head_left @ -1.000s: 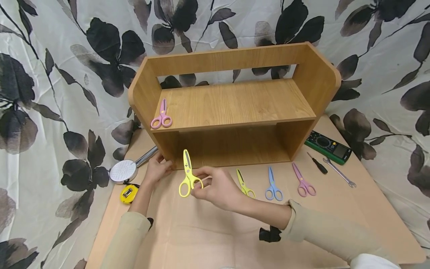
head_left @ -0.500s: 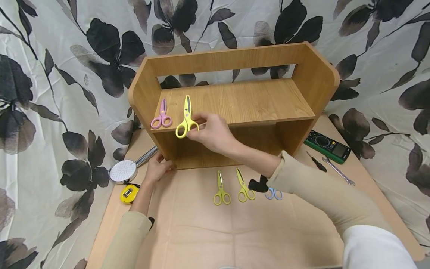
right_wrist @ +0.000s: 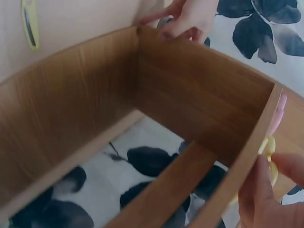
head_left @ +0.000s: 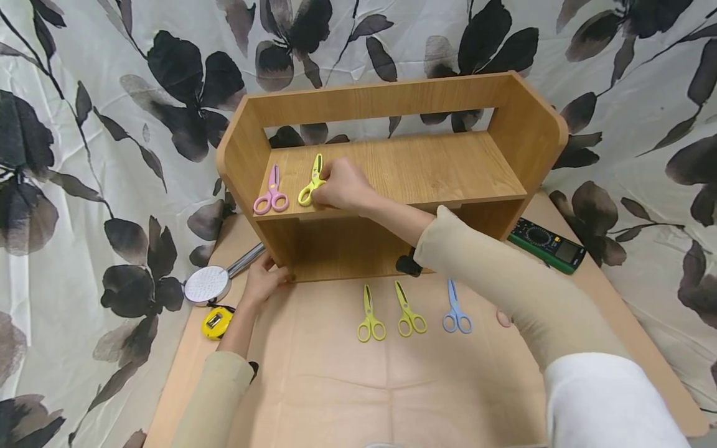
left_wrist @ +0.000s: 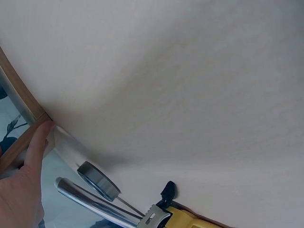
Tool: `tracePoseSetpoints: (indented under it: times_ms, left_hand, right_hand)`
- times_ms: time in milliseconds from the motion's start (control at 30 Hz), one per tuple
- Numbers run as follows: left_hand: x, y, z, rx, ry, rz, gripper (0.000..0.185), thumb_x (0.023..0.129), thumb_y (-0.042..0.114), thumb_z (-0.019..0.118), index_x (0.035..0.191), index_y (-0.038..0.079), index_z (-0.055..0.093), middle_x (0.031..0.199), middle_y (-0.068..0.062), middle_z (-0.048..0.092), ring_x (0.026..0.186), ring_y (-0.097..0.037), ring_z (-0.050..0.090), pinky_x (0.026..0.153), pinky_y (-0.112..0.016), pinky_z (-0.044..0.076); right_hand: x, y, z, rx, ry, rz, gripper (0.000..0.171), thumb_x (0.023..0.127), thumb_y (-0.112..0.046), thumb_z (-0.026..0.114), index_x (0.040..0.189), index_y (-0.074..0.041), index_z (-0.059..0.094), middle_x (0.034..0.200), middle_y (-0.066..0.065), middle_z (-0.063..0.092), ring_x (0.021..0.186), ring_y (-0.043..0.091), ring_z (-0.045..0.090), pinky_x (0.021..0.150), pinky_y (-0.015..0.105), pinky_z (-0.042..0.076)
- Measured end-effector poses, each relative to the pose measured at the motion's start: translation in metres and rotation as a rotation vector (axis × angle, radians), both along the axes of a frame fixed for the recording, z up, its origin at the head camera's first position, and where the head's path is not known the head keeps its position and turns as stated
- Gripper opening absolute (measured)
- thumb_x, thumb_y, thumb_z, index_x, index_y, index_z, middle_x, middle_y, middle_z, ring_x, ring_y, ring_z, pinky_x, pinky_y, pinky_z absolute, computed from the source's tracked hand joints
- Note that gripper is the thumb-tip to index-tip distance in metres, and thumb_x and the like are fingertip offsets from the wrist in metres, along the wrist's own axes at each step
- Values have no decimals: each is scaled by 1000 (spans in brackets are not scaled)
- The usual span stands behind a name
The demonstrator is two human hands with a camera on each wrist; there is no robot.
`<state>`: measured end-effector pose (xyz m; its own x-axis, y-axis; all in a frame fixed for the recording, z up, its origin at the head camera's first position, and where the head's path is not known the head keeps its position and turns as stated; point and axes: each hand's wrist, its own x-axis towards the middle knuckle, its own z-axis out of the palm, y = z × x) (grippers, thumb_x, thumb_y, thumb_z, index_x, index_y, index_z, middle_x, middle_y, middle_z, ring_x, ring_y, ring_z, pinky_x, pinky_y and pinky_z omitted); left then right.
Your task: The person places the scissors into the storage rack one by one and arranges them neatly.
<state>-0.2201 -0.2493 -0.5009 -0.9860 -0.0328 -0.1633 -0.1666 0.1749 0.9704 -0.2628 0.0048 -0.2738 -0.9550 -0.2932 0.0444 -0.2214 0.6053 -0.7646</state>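
My right hand (head_left: pixel 345 185) is over the upper board of the wooden shelf (head_left: pixel 409 165), pinching yellow scissors (head_left: pixel 315 174) by one handle loop. Their blades point toward the back, and the fingers cover part of the handles. Just left of them, pink scissors (head_left: pixel 272 190) lie on the same board. In the right wrist view, the thumb and fingers meet at the yellow handle (right_wrist: pixel 271 156) by the board's front edge. My left hand (head_left: pixel 263 283) grips the shelf's lower left front corner; the left wrist view shows a finger (left_wrist: pixel 37 147) along the wooden edge.
On the table stand out two pairs of yellow scissors (head_left: pixel 370 320) and blue scissors (head_left: pixel 455 314). A yellow tape measure (head_left: pixel 217 322) and a round white-faced tool with a metal handle (head_left: pixel 207 285) lie left. A green multimeter (head_left: pixel 551 246) is right. Floral cloth hangs behind.
My right hand has carried the yellow scissors up from in front of the shelf onto its upper board, beside the pink scissors. My left hand has stayed at the corner.
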Motion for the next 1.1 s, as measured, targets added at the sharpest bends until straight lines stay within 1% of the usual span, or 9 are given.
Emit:
tracePoseSetpoints:
  times_ms: [100, 167, 300, 400, 500, 633, 733, 833, 1100]
  left_hand:
    - [-1, 0, 1, 5, -6, -4, 69, 95, -5, 57, 160, 11, 38, 158, -26, 42, 120, -44, 60, 96, -59, 57]
    - [0, 0, 2, 2, -16, -5, 70, 95, -4, 58, 160, 12, 38, 159, -25, 43, 121, -43, 59, 97, -58, 57]
    - [1, -1, 5, -10, -27, -12, 71, 96, -2, 58, 162, 15, 37, 159, -24, 42, 118, -42, 61, 98, -57, 57]
    - [2, -1, 11, 3, -49, -16, 72, 97, -3, 58, 163, 15, 34, 161, -25, 40, 117, -41, 61, 100, -59, 55]
    - [4, 1, 20, 14, -70, -26, 73, 96, -3, 58, 163, 11, 33, 161, -26, 39, 117, -42, 61, 103, -60, 53]
    - [3, -1, 15, 7, -67, -27, 73, 97, -1, 59, 163, 12, 33, 162, -25, 38, 116, -40, 63, 102, -59, 54]
    - [-1, -4, 3, -1, -56, -19, 73, 97, 0, 58, 163, 15, 33, 163, -23, 38, 118, -39, 63, 100, -56, 56]
    - [-1, -4, 1, -2, -51, -11, 73, 97, 0, 59, 163, 16, 34, 163, -22, 38, 120, -40, 61, 101, -57, 55]
    - [0, -2, 6, 6, -68, -17, 73, 97, -1, 57, 164, 15, 32, 164, -23, 37, 122, -41, 59, 102, -58, 54]
  right_hand:
    - [-5, -1, 9, 85, -14, 35, 24, 81, -3, 74, 67, -9, 55, 61, -5, 42, 57, 10, 37, 49, 22, 24]
    - [-7, -2, 14, 126, -26, 57, 33, 80, -1, 73, 61, -11, 48, 55, -6, 37, 52, 8, 33, 48, 22, 22]
    - [-10, -2, 23, 173, -45, 89, 36, 80, -4, 77, 57, -13, 51, 46, -8, 45, 46, 7, 47, 47, 18, 34]
    - [-13, -4, 28, 212, -62, 103, 37, 80, -6, 79, 57, -14, 52, 44, -9, 46, 49, 9, 59, 52, 18, 48]
    - [-17, -7, 31, 299, -75, 115, 37, 81, -9, 78, 58, -15, 50, 45, -10, 40, 47, 10, 59, 55, 22, 55]
    - [-19, -11, 31, 382, -105, 121, 35, 83, -14, 77, 61, -15, 50, 50, -8, 41, 47, 10, 55, 53, 23, 56]
    - [-20, -11, 30, 395, -119, 124, 36, 83, -14, 78, 63, -14, 49, 53, -7, 43, 48, 10, 53, 50, 22, 53]
    - [-20, -12, 30, 414, -122, 128, 36, 82, -14, 80, 64, -14, 48, 56, -6, 45, 48, 9, 52, 48, 20, 52]
    - [-21, -12, 29, 446, -128, 116, 32, 82, -15, 82, 71, -13, 52, 64, -4, 49, 49, 7, 51, 48, 19, 50]
